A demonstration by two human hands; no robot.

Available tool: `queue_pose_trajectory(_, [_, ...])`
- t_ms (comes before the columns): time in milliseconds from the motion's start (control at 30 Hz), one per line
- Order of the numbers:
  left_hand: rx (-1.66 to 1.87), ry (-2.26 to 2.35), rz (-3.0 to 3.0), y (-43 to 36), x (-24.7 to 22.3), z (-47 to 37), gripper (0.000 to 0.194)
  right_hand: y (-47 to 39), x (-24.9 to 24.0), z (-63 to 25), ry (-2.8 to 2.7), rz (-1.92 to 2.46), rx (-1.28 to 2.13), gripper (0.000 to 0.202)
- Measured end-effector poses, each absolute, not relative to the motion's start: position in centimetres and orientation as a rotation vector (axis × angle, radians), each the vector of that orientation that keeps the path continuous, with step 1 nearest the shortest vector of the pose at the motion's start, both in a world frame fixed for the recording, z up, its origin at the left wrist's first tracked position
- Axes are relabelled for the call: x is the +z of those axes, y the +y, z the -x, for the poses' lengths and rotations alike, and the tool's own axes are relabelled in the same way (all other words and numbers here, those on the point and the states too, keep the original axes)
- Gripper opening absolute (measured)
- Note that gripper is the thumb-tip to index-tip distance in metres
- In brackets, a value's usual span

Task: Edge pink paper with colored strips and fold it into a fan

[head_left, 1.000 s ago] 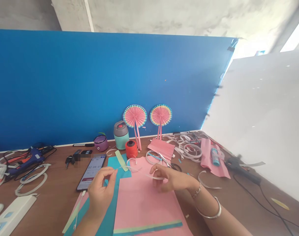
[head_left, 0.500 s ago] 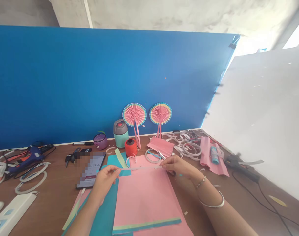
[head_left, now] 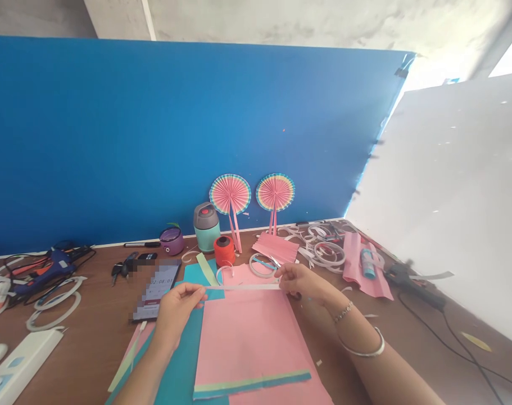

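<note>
A thin white strip is stretched level between my two hands, above the top part of a pink sheet. My left hand pinches the strip's left end, and my right hand pinches its right end. Green and blue bands run along the pink sheet's lower edge. Blue paper lies under it on the left. Scissors lie partly behind my right hand. A roll of white tape sits just past the strip.
Two round pleated fans stand against the blue board. Before it are a teal jar, red spool and purple pot. A phone and glue gun lie left; a second glue gun lies right.
The strip now looks flatter and wider toward the camera, and its right end shows more clearly at my right hand. Both hands keep their grip. The view has shifted slightly.
</note>
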State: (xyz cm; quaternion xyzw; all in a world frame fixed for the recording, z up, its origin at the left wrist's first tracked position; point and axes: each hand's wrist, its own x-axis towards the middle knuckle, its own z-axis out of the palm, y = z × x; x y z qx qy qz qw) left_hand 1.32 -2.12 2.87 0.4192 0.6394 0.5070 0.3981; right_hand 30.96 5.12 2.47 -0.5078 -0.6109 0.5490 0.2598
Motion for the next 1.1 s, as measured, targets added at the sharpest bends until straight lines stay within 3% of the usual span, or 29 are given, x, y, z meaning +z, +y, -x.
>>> queue_pose_trajectory(300, [1.196, 1.569, -1.089, -2.3, 2.9, -0.7, 0.029, 4.8, 2.7, -30.7, -1.623, 1.323, 1.438, 0.03])
queue_pose_trajectory(467, [1.132, 1.546, -1.119, -2.3, 2.5, -0.5, 0.063, 4.6, 3.3, -30.7, -1.666, 1.381, 1.416, 0.044])
queue_pose_trajectory(700, [1.077, 1.632, -1.192, -1.5, -0.2, -0.4, 0.051, 4.7, 2.1, -30.5, -1.703, 1.495, 1.467, 0.05])
queue_pose_trajectory(1100, [1.069, 1.728, -1.227, -1.5, -1.7, -1.2, 0.046, 4.9, 0.7, -30.0, -1.778, 1.678, 1.374, 0.052])
